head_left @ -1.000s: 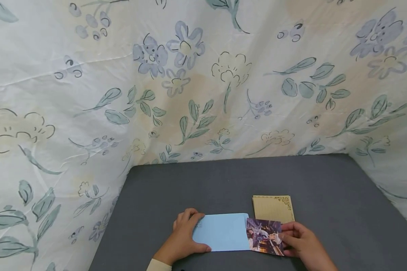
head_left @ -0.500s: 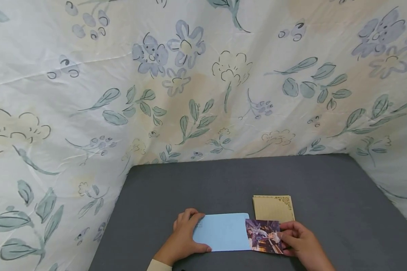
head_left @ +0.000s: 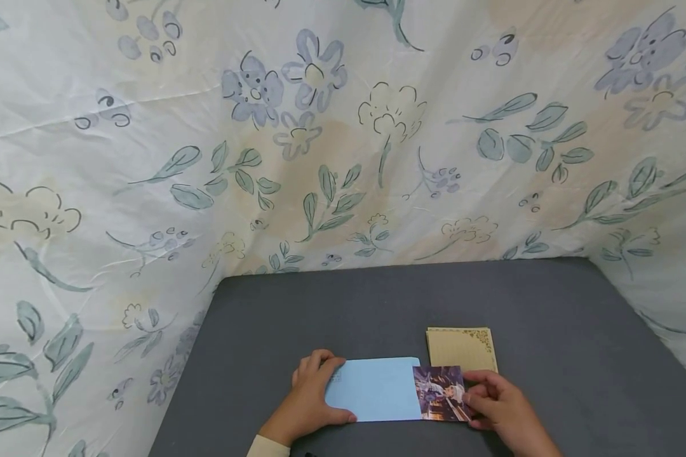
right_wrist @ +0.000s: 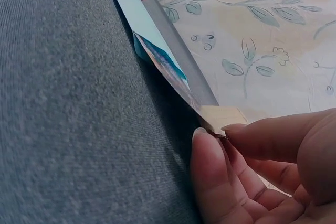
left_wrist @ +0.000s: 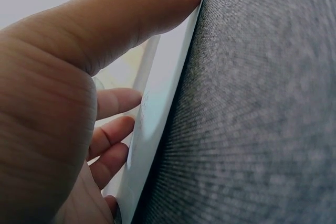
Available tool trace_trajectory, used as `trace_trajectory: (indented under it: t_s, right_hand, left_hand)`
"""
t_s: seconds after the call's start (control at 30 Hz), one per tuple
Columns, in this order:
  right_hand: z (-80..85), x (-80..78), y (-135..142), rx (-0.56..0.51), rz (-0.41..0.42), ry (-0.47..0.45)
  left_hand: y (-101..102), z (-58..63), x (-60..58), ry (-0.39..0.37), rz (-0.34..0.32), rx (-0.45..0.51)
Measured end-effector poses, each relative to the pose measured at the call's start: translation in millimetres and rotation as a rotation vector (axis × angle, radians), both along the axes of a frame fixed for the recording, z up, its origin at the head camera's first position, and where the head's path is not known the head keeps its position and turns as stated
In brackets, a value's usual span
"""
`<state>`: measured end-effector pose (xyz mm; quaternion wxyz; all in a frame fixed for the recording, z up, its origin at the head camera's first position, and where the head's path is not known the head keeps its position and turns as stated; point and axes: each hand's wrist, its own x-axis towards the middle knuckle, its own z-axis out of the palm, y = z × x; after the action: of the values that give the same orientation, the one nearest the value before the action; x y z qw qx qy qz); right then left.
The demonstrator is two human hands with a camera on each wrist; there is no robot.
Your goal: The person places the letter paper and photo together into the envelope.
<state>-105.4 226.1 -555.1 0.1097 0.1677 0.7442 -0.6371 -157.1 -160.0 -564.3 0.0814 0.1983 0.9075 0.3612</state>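
Note:
A light blue envelope point(head_left: 377, 390) lies flat on the dark grey table. My left hand point(head_left: 314, 397) holds its left end, thumb at the near edge and fingers at the far edge; the left wrist view shows the thumb point(left_wrist: 131, 11) along that edge. At the envelope's right end is a colourful printed photo card point(head_left: 439, 393), mostly purple and orange. My right hand point(head_left: 500, 406) pinches the card's right edge between thumb and fingers. In the right wrist view the card point(right_wrist: 173, 85) slants up from the envelope's open mouth, its far end tucked inside and hidden.
Just behind the card lies a small stack of cream note paper point(head_left: 460, 349) with ornate corners, partly covered by the card. A floral cloth point(head_left: 343, 139) hangs behind and at both sides of the grey table point(head_left: 320, 311).
The photo card has moved left, deeper into the envelope's mouth, and less of it shows. My right hand has moved left with it; my left hand stays on the envelope.

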Motion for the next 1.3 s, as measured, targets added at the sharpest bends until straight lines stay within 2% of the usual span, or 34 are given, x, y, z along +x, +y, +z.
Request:
trace_trajectory:
  t_s: [0.5,0.87,1.3]
  right_hand:
    - [-0.1,-0.9,-4,-0.002,0.019,-0.006]
    - [-2.0,-1.2,-9,0.061,0.0,-0.022]
    - [-2.9,0.6,-13,0.016,0.019,-0.01]
  left_hand:
    - [0,0.5,0.5,-0.001,-0.004,0.012]
    - [1,1.2,1.5,-0.002,0.002,0.001]
    - [2,0.5,3.0,-0.007,0.003,0.001]
